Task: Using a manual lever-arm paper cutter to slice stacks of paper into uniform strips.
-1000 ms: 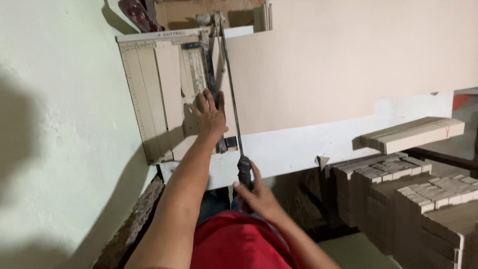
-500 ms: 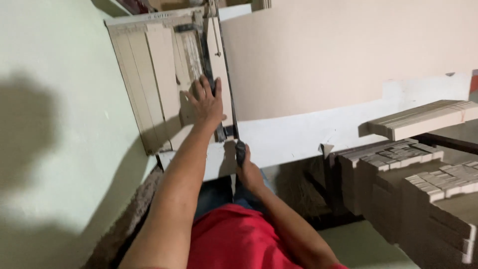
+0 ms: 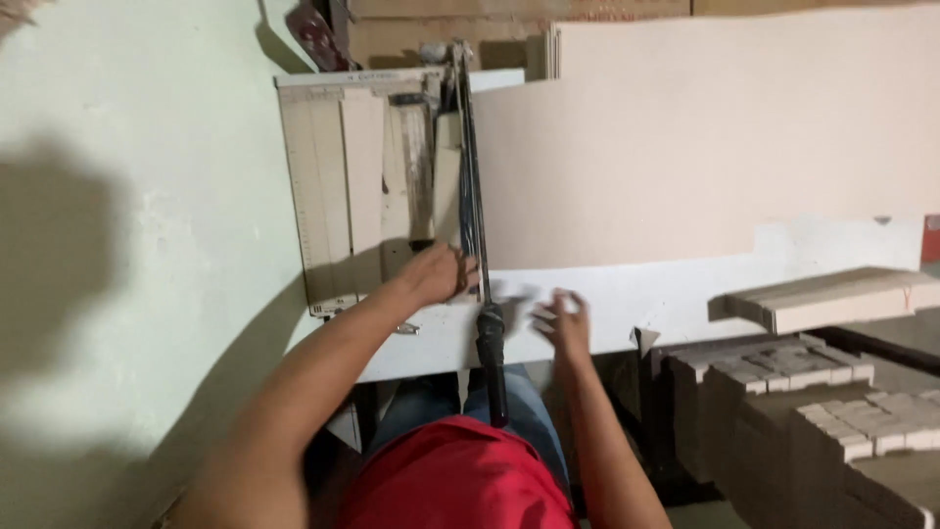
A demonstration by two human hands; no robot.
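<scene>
Two hands: left hand (image 3: 439, 274) flat on cutter bed (image 3: 343, 186), right hand (image 3: 563, 321) blurred, fingers spread, empty, beside lever handle (image 3: 490, 338).

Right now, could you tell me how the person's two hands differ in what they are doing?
The left hand rests on the strips in the paper cutter, beside its blade arm; the right hand is spread open over the white table, holding nothing. The left looks sharp, the right blurred. Both lie near the cutter's black handle.

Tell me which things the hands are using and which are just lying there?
In use: pale paper cutter board, long black-handled cutter arm, big beige cardboard sheet, left hand, right hand.

Lying about: tan cardboard-strip stacks, flat beige bundle.
</scene>
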